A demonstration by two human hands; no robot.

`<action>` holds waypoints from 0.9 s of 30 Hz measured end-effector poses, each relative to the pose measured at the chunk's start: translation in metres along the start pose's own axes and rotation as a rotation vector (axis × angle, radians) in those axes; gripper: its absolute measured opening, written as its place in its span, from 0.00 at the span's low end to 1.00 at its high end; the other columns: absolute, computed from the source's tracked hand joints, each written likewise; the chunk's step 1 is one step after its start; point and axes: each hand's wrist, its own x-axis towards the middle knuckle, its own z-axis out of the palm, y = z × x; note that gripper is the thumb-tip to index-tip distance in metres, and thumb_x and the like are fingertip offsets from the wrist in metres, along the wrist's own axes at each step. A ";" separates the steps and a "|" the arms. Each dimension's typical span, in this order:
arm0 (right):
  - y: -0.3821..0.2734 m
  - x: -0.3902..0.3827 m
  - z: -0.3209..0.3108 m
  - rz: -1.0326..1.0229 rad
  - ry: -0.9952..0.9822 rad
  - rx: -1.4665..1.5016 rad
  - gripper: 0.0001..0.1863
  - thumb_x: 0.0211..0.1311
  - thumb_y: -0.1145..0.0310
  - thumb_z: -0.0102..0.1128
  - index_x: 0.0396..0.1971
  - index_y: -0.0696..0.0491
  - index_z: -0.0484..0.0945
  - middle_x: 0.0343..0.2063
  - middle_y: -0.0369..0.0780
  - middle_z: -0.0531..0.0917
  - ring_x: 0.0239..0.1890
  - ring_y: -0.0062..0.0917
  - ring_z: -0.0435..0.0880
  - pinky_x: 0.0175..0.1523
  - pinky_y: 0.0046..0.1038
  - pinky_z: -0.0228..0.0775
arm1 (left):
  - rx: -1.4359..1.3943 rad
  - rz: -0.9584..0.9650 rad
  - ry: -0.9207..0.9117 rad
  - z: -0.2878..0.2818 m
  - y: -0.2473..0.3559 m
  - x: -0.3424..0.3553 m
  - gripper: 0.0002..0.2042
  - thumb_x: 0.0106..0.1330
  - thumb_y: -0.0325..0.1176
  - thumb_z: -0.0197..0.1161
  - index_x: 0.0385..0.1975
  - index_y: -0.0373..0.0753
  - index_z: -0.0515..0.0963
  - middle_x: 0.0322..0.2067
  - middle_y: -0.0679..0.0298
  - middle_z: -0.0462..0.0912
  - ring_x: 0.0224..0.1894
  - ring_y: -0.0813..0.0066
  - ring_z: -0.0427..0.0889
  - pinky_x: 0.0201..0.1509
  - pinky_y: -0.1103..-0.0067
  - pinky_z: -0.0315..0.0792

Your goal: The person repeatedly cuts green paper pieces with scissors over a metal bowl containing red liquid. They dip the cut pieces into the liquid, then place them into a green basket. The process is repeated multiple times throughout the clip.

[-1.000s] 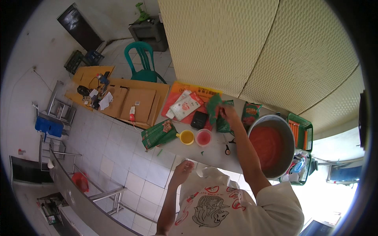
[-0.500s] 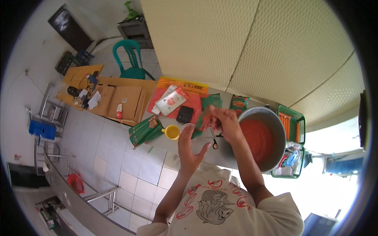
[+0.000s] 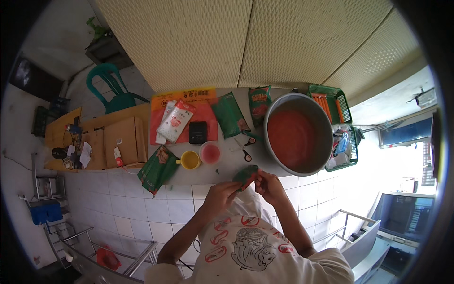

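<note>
A small green and red plastic sauce pouch (image 3: 246, 177) is between my hands at the table's front edge. My left hand (image 3: 220, 195) grips its left end and my right hand (image 3: 271, 187) pinches its right end. Beyond them lie scissors (image 3: 245, 152) with dark handles, blades apart. To the right stands a large metal pot (image 3: 327, 128) holding red sauce (image 3: 295, 137). On the left are a cup of pink contents (image 3: 210, 153) and a yellow mug (image 3: 190, 160). A full chili sauce pouch (image 3: 259, 105) leans beside the pot.
Green pouches (image 3: 159, 169) are stacked at the front left, and another green pouch (image 3: 230, 116) lies farther back. A black box-shaped device (image 3: 198, 132) and white packets (image 3: 175, 122) rest on a red and yellow sheet (image 3: 157, 105). Green baskets (image 3: 349, 113) stand behind the pot.
The pouch came from over the table to its front edge. My left hand, open near the cup before, now grips it too. The view has turned toward the right.
</note>
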 end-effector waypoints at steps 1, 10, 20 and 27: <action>0.004 0.001 -0.005 -0.012 0.004 0.051 0.18 0.80 0.56 0.61 0.34 0.56 0.82 0.25 0.37 0.83 0.24 0.21 0.81 0.28 0.23 0.71 | -0.003 -0.018 0.002 0.000 -0.004 0.003 0.19 0.62 0.22 0.71 0.54 0.39 0.87 0.50 0.55 0.89 0.53 0.56 0.88 0.58 0.68 0.82; 0.018 0.020 -0.033 -0.058 0.043 -0.137 0.16 0.80 0.58 0.58 0.34 0.53 0.81 0.23 0.37 0.81 0.22 0.24 0.81 0.29 0.26 0.73 | 0.218 0.129 0.008 -0.013 -0.026 0.041 0.15 0.59 0.22 0.71 0.47 0.39 0.88 0.43 0.58 0.87 0.42 0.53 0.88 0.47 0.66 0.82; 0.014 0.026 -0.039 -0.140 0.050 -0.565 0.21 0.80 0.57 0.59 0.27 0.55 0.81 0.21 0.37 0.83 0.20 0.24 0.82 0.28 0.26 0.74 | 0.145 0.145 -0.131 -0.033 -0.033 0.046 0.08 0.70 0.32 0.68 0.45 0.37 0.88 0.40 0.57 0.86 0.40 0.53 0.87 0.42 0.64 0.79; -0.007 0.001 0.019 -0.948 0.565 -1.512 0.21 0.69 0.48 0.71 0.38 0.54 0.90 0.27 0.39 0.84 0.31 0.32 0.88 0.38 0.37 0.79 | 0.154 0.184 -0.177 -0.037 -0.036 0.062 0.08 0.69 0.29 0.70 0.43 0.35 0.89 0.35 0.56 0.86 0.37 0.53 0.86 0.40 0.67 0.77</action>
